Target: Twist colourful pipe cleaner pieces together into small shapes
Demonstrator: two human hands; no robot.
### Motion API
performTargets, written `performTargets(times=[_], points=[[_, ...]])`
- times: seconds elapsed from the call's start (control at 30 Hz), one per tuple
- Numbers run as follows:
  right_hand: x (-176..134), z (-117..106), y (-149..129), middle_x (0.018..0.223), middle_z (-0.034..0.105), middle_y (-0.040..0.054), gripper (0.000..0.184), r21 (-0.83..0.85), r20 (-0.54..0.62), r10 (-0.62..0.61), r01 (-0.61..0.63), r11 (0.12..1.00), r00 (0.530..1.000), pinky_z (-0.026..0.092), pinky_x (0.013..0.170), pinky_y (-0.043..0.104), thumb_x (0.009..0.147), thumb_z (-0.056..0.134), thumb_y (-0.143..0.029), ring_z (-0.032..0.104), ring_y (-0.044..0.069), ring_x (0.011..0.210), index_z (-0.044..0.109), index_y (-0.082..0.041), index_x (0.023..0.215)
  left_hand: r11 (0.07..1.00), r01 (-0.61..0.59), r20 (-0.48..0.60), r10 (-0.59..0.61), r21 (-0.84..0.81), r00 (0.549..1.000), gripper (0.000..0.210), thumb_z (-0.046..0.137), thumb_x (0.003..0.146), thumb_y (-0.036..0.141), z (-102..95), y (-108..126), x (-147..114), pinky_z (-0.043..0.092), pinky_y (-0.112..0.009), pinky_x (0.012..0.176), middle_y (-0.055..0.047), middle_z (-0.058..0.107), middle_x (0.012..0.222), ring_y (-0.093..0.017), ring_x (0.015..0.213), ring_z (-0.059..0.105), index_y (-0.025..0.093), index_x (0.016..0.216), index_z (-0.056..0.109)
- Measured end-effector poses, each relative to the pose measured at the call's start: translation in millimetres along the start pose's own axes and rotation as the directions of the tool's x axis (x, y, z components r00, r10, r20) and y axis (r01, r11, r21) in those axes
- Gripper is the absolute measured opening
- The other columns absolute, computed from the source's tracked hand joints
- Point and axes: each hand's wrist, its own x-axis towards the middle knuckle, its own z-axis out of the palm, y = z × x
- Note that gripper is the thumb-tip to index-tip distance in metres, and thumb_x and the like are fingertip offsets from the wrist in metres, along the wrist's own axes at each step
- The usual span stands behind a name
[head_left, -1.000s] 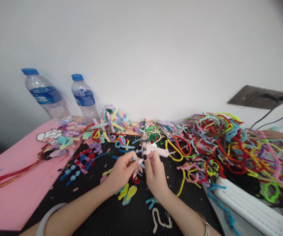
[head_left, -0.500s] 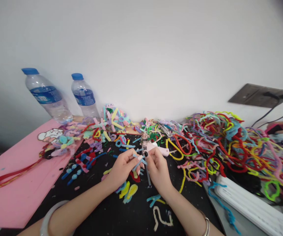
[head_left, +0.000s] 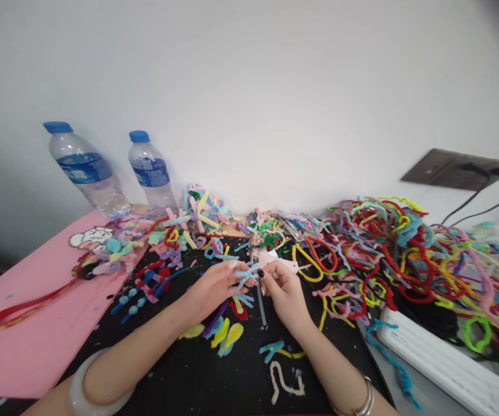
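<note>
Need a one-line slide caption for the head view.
Both hands, left hand and right hand, pinch a light-blue pipe cleaner piece over a black mat strewn with colourful pipe cleaners.

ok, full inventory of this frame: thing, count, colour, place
water bottles: 2, clear with blue caps and labels, far left by the wall
foam sheet: 1, pink, left of the mat
work mat: 1, black, centre
pipe cleaner heap: too many to count, mixed colours, right
bent pipe cleaner pieces: many, mixed colours, scattered on the mat
glue gun: 1, pink, behind the hands, partly hidden
wall socket plate: 1, dark, right wall, black cables plugged in
white ridged object: 1, lower right, cannot tell what it is
blue pipe cleaner piece: 1, light blue, pinched between both hands
left hand: pale bangle on the wrist
right hand: dark nails, metal bangle on the wrist
</note>
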Motion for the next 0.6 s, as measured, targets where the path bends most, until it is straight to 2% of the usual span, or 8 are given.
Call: performTargets(times=[0.1,0.2,0.3,0.43,0.53,0.6], points=[[-1.2,-0.2,0.6,0.052,0.047,-0.0055,0.016,-0.007,0.016,-0.008,0.008,1.000,1.000,0.033,0.048,0.022,0.080,0.053,-0.030,0.042,0.010,0.047,0.050,-0.019,0.069,0.998,0.026,0.000,-0.026,0.060,1.000,0.030,0.054,0.081,0.043,-0.2,2.7,-0.2,0.044,-0.031,0.076,-0.007,0.065,0.081,-0.020,0.082,0.060,0.014,0.079,0.064],[-3.4,0.5,2.7,0.052,0.047,-0.0054,0.015,-0.015,0.048,-0.015,0.016,1.000,0.999,0.032,0.048,0.022,0.081,0.052,-0.028,0.043,0.009,0.047,0.050,-0.019,0.070,0.965,0.024,-0.041,-0.014,0.262,0.999,0.022,0.060,0.079,0.035,0.2,2.7,-0.7,0.043,-0.026,0.067,-0.003,0.064,0.072,-0.015,0.069,0.059,0.014,0.076,0.061],[-4.9,1.4,4.6,0.052,0.048,-0.0055,0.015,-0.019,0.069,-0.031,0.032,0.999,0.997,0.032,0.047,0.022,0.082,0.051,-0.027,0.042,0.009,0.046,0.049,-0.019,0.070,0.920,0.016,-0.026,-0.006,0.391,1.000,0.020,0.065,0.076,0.032,-1.6,0.9,-0.6,0.040,-0.021,0.060,-0.002,0.065,0.070,-0.012,0.063,0.056,0.014,0.075,0.057],[-5.9,1.9,4.3,0.052,0.047,-0.0057,0.016,-0.013,0.076,-0.049,0.050,0.999,0.996,0.031,0.047,0.021,0.084,0.050,-0.026,0.040,0.009,0.046,0.047,-0.019,0.069,0.925,-0.002,-0.001,0.002,0.380,1.000,0.019,0.068,0.074,0.027,-3.5,-0.5,-0.6,0.040,-0.020,0.062,0.000,0.065,0.072,-0.011,0.068,0.058,0.016,0.082,0.055],[-6.5,1.7,3.1,0.052,0.047,-0.0058,0.016,0.002,0.080,-0.051,0.051,0.999,0.996,0.030,0.047,0.021,0.084,0.049,-0.026,0.040,0.009,0.046,0.047,-0.019,0.069,0.941,0.050,-0.013,-0.048,0.334,0.999,0.026,0.068,0.074,0.029,-3.3,-0.3,-0.7,0.042,-0.021,0.062,-0.003,0.066,0.078,-0.012,0.071,0.059,0.016,0.093,0.056],[-6.7,1.6,3.0,0.052,0.047,-0.0059,0.017,0.000,0.083,-0.051,0.052,0.999,0.995,0.031,0.047,0.021,0.084,0.049,-0.025,0.040,0.009,0.046,0.046,-0.020,0.068,0.958,0.094,-0.017,-0.093,0.271,0.996,0.027,0.064,0.077,0.035,-3.1,0.1,-0.6,0.045,-0.022,0.062,-0.004,0.065,0.078,-0.012,0.069,0.059,0.014,0.093,0.059]])
